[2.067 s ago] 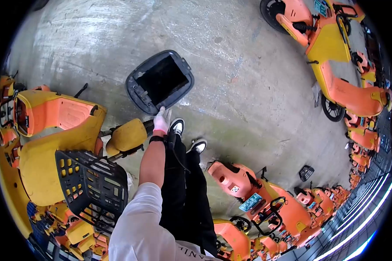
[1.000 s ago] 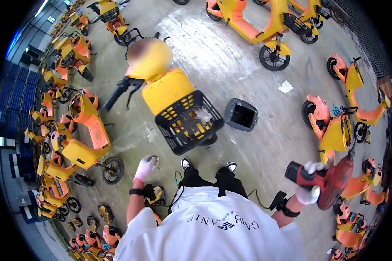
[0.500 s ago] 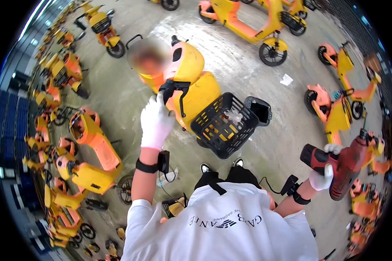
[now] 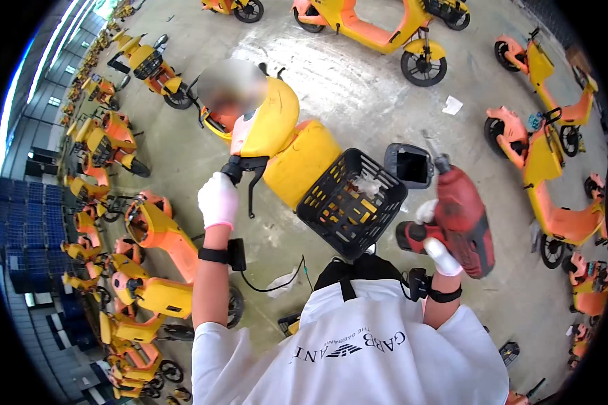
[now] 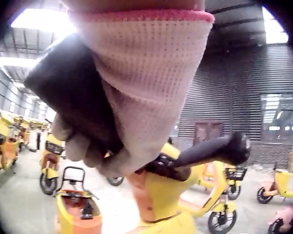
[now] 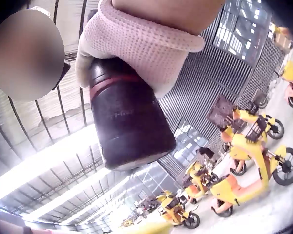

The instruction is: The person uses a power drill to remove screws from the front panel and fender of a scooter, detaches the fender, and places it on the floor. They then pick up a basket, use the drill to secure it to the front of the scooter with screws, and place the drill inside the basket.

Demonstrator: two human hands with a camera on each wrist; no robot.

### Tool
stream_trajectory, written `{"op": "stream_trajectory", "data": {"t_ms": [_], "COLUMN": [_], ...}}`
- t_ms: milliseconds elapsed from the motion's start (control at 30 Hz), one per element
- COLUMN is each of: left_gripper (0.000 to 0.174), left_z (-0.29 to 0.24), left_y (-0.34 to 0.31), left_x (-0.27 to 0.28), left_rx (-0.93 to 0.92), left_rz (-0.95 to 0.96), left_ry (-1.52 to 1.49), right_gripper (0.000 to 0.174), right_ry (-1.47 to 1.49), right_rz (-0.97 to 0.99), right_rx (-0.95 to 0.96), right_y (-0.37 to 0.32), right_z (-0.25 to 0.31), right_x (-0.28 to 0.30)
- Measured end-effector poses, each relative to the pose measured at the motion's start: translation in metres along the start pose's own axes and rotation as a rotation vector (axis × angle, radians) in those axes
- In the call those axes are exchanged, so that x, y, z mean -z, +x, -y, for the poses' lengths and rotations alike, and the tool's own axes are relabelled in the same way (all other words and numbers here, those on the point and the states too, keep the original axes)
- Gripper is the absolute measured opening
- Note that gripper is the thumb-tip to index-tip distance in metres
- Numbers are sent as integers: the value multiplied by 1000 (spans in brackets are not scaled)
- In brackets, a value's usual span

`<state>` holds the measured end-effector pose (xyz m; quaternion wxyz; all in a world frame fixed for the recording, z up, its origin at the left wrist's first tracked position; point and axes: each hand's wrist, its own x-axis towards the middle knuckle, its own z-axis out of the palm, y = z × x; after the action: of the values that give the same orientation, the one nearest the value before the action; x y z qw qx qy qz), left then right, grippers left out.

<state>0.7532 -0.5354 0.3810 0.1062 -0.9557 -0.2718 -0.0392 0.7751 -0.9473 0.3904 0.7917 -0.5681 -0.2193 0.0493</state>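
Note:
The gloved left hand [image 4: 218, 200] grips the black handlebar grip [image 4: 232, 169] of a yellow and orange scooter [image 4: 302, 162]. In the left wrist view, the fingers of the left hand [image 5: 136, 112] curl round the dark grip [image 5: 80, 92]. The gloved right hand [image 4: 440, 254] holds a red and black power drill [image 4: 462, 217] by its handle, to the right of the scooter's black basket [image 4: 351, 202]. The right wrist view shows the right hand [image 6: 136, 48] round the drill [image 6: 129, 122], its black end large below the glove. Crumpled whitish material [image 4: 367, 185] lies in the basket.
A dark open-topped part [image 4: 409, 166] lies on the floor beyond the basket. Rows of scooters [image 4: 157, 287] stand on the left, others [image 4: 550, 182] on the right. White paper [image 4: 452, 104] lies on the floor, and a cable [image 4: 270, 289] hangs from the left wrist.
The left hand has come up to the handlebar and now grips its end. The right hand has brought the drill inward, nearer the basket. The scooter has shifted slightly in view.

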Motion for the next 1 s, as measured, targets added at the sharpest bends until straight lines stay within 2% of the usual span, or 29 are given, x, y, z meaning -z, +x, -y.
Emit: {"op": "stream_trajectory", "data": {"t_ms": [67,167,367,500,567,733,833,1000], "left_gripper": [19,22,25,27,29,29,29,28], "left_z": [15,27,44,55,61,69,77,82], "left_y": [11,27,38,56,66,80,87,89], "left_x": [-5,-13,-22,-26,-29,-42,-51,-58], "left_rx": [-30,13,13,-65,-66,-21,-38,-80], "left_rz": [-19,17,83,73,96,112,127,81], "left_ry": [37,10,1,-60,-71,-167,-168,-214], "right_gripper": [37,32,31,27,27,28,25,24], "right_ry": [-88,143,260,355,282,341,228,249], "right_rz": [53,68,128,93,96,28,90,39], "right_rx": [-151,-302,-486,-524,-518,-557,-566,-523], "right_y": [5,12,28,39,44,54,64,78], "right_z": [-13,-31,-107,-147,-168,-187,-211,-227], "right_x": [-6,-23,-34,-50,-56,-79,-94,-114]}}
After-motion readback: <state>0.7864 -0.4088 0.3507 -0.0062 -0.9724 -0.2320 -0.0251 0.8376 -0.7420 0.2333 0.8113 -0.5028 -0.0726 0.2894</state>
